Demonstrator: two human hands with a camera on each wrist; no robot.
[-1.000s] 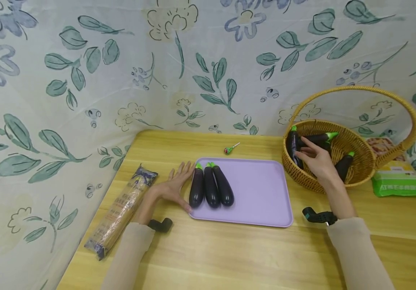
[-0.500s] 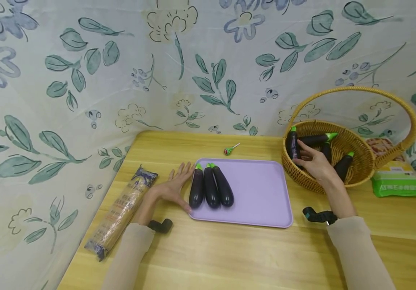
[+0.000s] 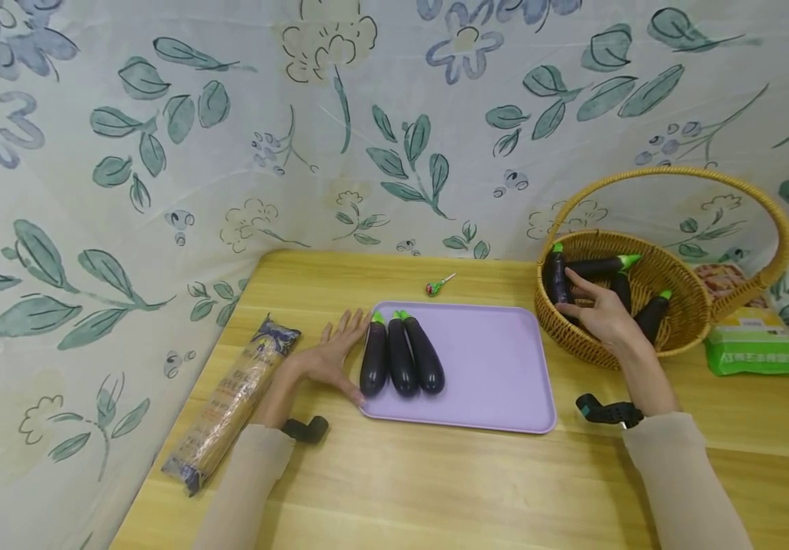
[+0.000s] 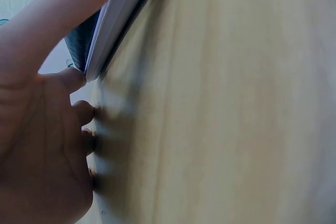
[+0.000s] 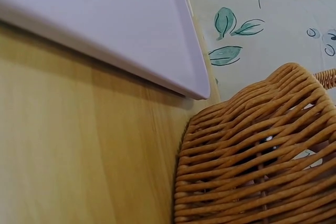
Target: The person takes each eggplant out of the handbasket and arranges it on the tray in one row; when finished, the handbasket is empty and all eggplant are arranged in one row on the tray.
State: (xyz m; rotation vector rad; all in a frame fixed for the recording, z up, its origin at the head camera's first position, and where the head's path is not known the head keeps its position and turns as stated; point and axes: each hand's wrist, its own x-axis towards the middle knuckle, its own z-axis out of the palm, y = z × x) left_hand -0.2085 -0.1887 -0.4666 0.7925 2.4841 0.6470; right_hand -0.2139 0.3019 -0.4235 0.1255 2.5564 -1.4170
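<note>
My left hand (image 3: 328, 359) has its fingers spread along the left edge of the lilac tray (image 3: 493, 367). In the left wrist view, the thumb and a fingertip of the left hand (image 4: 42, 145) touch the tray's rim (image 4: 113, 30). Three dark eggplants (image 3: 402, 359) with green stems lie side by side at the tray's left end. Reaching into the wicker basket (image 3: 590, 347), my right hand (image 3: 603, 313) grips an upright eggplant (image 3: 558, 279) at the left wall between thumb and fingers. The right wrist view shows basket weave (image 5: 257, 150) but no hand.
More eggplants (image 3: 651, 317) lie in the basket under its tall handle (image 3: 669, 172). A green bag (image 3: 758, 351) sits right of it. Behind the tray is a lollipop (image 3: 438, 285). A long noodle packet (image 3: 232, 405) lies by the left forearm. Floral cloth (image 3: 394, 153) hangs behind.
The right hand's fingers have shifted slightly in the basket and closed around the left eggplant, which has turned a little. The left hand and the tray stay put.
</note>
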